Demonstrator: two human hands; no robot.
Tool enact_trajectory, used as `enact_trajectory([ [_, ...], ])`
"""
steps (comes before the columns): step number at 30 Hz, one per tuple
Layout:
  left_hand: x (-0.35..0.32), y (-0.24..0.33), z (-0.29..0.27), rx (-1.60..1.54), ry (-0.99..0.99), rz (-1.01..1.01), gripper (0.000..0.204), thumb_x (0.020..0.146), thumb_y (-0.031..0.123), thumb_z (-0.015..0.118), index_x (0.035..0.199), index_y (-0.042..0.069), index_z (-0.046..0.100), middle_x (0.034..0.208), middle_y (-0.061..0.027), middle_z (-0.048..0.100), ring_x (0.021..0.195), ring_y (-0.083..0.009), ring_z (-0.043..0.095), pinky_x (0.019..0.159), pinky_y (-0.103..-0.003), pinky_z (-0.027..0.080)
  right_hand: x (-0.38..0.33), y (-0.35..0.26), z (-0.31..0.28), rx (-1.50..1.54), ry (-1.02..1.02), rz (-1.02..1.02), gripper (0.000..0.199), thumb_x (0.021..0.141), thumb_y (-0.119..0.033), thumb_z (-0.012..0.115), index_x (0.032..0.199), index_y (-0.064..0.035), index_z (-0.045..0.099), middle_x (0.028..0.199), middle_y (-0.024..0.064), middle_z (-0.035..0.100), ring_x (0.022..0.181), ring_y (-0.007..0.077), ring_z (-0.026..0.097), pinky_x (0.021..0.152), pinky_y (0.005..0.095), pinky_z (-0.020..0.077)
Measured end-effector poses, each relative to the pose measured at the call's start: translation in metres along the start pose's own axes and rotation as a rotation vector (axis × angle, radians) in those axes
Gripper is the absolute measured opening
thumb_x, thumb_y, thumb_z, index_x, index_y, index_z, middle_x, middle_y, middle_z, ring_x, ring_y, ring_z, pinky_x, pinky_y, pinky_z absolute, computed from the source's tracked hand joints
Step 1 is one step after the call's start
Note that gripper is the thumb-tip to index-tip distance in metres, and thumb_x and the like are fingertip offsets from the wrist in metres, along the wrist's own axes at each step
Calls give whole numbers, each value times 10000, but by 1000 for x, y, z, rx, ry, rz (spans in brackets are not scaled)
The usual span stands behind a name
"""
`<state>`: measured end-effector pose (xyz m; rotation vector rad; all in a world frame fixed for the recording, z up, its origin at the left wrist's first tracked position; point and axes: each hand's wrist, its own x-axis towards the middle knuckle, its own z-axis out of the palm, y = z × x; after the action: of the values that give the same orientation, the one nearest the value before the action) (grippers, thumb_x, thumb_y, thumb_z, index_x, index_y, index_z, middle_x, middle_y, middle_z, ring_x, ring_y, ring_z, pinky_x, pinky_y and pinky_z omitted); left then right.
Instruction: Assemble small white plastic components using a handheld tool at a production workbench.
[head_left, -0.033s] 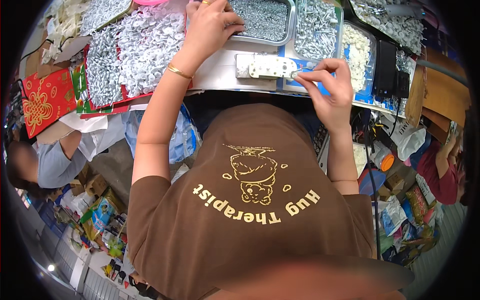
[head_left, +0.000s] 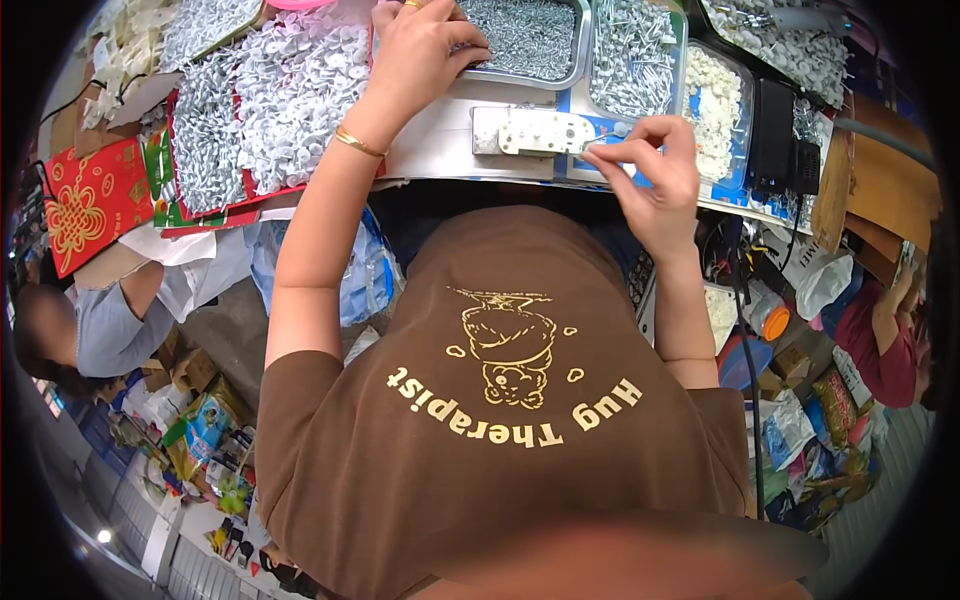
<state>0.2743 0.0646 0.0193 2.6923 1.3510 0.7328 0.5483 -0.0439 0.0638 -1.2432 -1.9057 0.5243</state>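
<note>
My left hand [head_left: 425, 50] reaches over the left rim of a metal tray [head_left: 582, 60] of small grey screws. Its thumb and forefinger come together at the screws, and whatever they pinch is too small to make out. My right hand [head_left: 660, 185] pinches thumb and forefinger at the right end of a white, rounded fixture [head_left: 545, 132] with small holes along its top. Any piece between those fingertips is too tiny to name. The fixture is joined to a grey metal block [head_left: 487, 130] on the white work surface. A small pale round piece [head_left: 621, 130] shows beside my right fingers.
Left of my arm lie heaps of white-headed metal parts [head_left: 300, 100] and grey screws [head_left: 208, 130]. Rightward stand a tray of longer metal pins [head_left: 632, 60], a tray of cream pieces [head_left: 712, 110] and a black box [head_left: 771, 135]. Other people sit at both sides.
My right hand has shifted very slightly left. My left hand and the trays look the same.
</note>
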Motion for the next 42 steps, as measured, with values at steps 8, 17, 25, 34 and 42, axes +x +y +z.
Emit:
enact_trajectory([
  [8,-3,2,0,-38,4,-89,80,835,267,769,847,189,757,858,79,663,877,-142,581,889,-393,276,9,1,-20,-227,-318,-213,217,756,-78,825,965,-123,789,720,21,573,682,210,503,646,349,399],
  [17,-6,-1,5,-67,61,-140,83,871,248,746,915,178,751,922,64,698,908,-153,604,892,-394,280,76,46,18,-187,-104,-151,91,810,-122,784,871,-63,750,805,40,659,789,211,575,702,324,460],
  [25,-38,58,-39,-452,-16,-195,52,842,177,781,873,145,753,881,48,719,858,-119,626,919,-345,287,84,69,65,-228,-158,-251,110,809,-186,779,841,-89,738,796,23,621,809,242,560,779,379,454],
  [34,-51,68,-35,-380,22,-168,66,803,136,802,858,142,766,844,44,713,811,-117,625,897,-348,302,81,51,47,-109,-76,-186,109,838,-138,770,920,-67,758,900,18,730,826,175,640,756,310,502],
  [42,-67,92,-32,-367,104,-201,105,781,155,804,876,193,778,803,81,679,788,-119,597,880,-378,279,65,26,26,145,-208,171,146,884,-81,737,1004,0,757,882,58,757,771,86,681,711,231,529],
])
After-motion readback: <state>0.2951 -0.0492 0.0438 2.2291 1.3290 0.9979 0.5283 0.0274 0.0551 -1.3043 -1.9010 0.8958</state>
